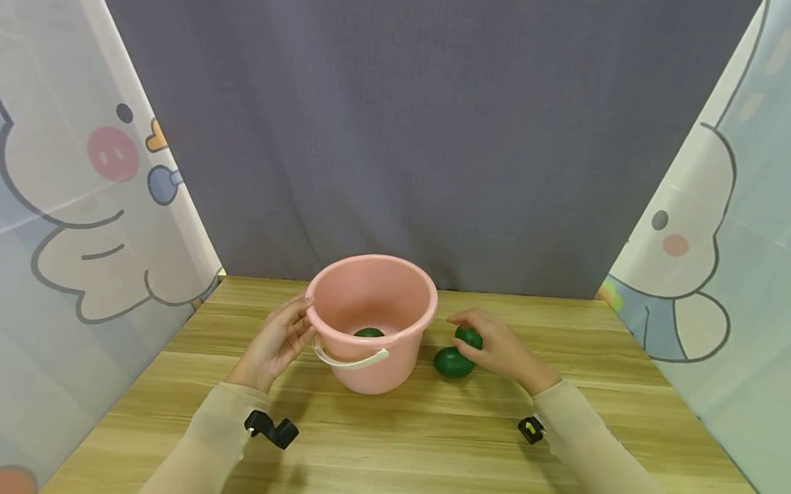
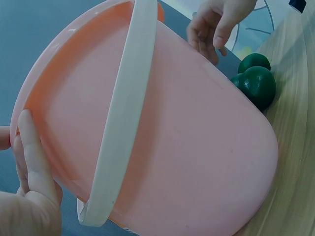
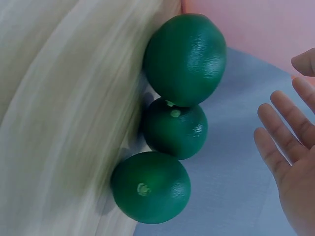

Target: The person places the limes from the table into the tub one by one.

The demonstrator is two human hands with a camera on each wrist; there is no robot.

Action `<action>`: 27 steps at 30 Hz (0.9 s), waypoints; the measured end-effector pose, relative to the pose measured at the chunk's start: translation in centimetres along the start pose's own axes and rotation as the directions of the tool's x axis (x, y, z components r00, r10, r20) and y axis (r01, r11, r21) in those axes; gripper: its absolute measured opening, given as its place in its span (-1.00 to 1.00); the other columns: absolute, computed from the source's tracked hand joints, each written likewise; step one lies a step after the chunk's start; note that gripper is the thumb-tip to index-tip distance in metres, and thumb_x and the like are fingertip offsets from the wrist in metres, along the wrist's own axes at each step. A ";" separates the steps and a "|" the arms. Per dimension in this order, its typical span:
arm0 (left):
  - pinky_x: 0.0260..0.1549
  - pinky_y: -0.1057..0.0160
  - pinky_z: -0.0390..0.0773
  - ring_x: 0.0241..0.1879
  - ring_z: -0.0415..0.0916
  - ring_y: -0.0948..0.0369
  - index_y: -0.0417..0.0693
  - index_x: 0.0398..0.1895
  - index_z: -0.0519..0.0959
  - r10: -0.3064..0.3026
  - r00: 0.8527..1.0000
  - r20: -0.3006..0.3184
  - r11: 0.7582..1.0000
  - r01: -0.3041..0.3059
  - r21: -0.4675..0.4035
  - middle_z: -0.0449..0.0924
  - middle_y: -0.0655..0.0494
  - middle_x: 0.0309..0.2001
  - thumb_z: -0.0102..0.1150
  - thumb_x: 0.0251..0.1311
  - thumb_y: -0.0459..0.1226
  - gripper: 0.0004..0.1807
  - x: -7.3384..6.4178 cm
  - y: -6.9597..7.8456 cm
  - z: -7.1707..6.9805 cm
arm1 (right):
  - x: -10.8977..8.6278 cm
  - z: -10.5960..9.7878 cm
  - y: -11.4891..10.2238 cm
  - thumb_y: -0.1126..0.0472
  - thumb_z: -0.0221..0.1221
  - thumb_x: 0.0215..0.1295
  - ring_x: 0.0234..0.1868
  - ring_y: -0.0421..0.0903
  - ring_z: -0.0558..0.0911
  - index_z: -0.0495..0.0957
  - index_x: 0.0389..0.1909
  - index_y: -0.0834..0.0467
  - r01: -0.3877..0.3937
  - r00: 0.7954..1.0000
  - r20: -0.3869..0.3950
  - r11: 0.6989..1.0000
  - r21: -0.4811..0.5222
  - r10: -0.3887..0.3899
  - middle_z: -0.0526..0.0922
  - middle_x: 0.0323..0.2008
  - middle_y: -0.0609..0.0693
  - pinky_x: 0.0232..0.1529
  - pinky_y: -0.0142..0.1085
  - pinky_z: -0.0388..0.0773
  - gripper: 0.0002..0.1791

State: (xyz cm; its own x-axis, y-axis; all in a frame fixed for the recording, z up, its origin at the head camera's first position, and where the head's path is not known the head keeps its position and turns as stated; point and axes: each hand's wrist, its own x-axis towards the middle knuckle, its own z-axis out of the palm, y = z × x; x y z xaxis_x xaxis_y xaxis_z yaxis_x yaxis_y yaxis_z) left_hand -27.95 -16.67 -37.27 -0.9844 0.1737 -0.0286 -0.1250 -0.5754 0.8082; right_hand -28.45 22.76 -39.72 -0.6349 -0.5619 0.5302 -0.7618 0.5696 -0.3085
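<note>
A pink bucket (image 1: 374,370) with a white handle (image 1: 352,362) stands upright on the table. My left hand (image 1: 276,346) holds its rim at the left side, fingers and thumb on either side of the edge. Inside the bucket, part of a green lime (image 1: 369,332) shows at the bottom. My right hand (image 1: 497,345) hovers over the limes to the bucket's right, fingers spread and loosely bent, holding nothing. In the right wrist view three limes lie close together: a large one (image 3: 186,59), a smaller one (image 3: 174,129) and another (image 3: 151,188).
The wooden table (image 1: 388,450) reaches back to a dark grey curtain (image 1: 399,131) close behind the bucket. Printed cartoon cloths (image 1: 58,155) hang at both sides. Each sleeve carries a small black wrist device (image 1: 270,428).
</note>
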 end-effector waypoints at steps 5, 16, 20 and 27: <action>-0.46 0.55 0.68 -0.42 0.52 0.34 -0.13 0.04 0.46 -0.001 1.000 -0.001 1.000 0.001 -0.006 0.46 0.10 -0.29 0.05 0.47 -0.32 -0.83 0.0 0.0 0.0 | -0.3 0.2 0.1 0.28 0.34 0.28 -0.04 0.12 0.64 0.55 0.13 0.28 -0.011 1.000 0.028 1.000 -0.002 0.011 0.62 0.07 0.08 -0.05 0.04 0.72 -0.59; -0.45 0.55 0.68 -0.42 0.52 0.35 -0.14 0.08 0.44 0.002 1.000 0.003 1.000 -0.002 0.002 0.47 0.12 -0.30 0.04 0.47 -0.32 -0.80 0.0 0.0 -0.1 | -0.6 0.6 0.5 0.24 0.36 0.28 -0.03 0.13 0.65 0.54 0.11 0.25 0.004 0.997 0.082 1.000 -0.017 -0.003 0.64 0.04 0.11 -0.01 -0.06 0.72 -0.59; -0.46 0.55 0.68 -0.42 0.52 0.35 -0.13 0.08 0.44 0.002 1.000 0.001 1.000 -0.002 0.004 0.47 0.12 -0.30 0.04 0.48 -0.32 -0.80 0.0 0.0 -0.1 | -0.8 0.8 0.7 0.22 0.36 0.29 -0.01 0.14 0.65 0.53 0.11 0.23 -0.015 0.993 0.120 1.000 -0.009 0.016 0.64 0.03 0.14 0.01 -0.06 0.72 -0.59; -0.46 0.55 0.68 -0.42 0.52 0.35 -0.11 0.04 0.46 -0.001 1.000 -0.004 1.000 0.001 0.004 0.47 0.11 -0.30 0.05 0.48 -0.31 -0.84 0.0 0.0 -0.1 | -1.2 1.0 0.7 0.20 0.35 0.31 0.00 0.14 0.63 0.53 0.13 0.27 -0.022 0.987 0.157 0.999 -0.039 0.027 0.63 0.03 0.13 0.00 -0.02 0.71 -0.57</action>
State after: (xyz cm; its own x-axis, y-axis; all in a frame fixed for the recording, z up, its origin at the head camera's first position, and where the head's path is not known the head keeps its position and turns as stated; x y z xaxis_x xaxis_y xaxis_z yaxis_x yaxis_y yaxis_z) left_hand -27.96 -16.72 -37.31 -0.9847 0.1715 -0.0318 -0.1259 -0.5721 0.8105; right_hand -28.41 23.24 -41.35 -0.6679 -0.6333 0.3909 -0.7423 0.6047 -0.2885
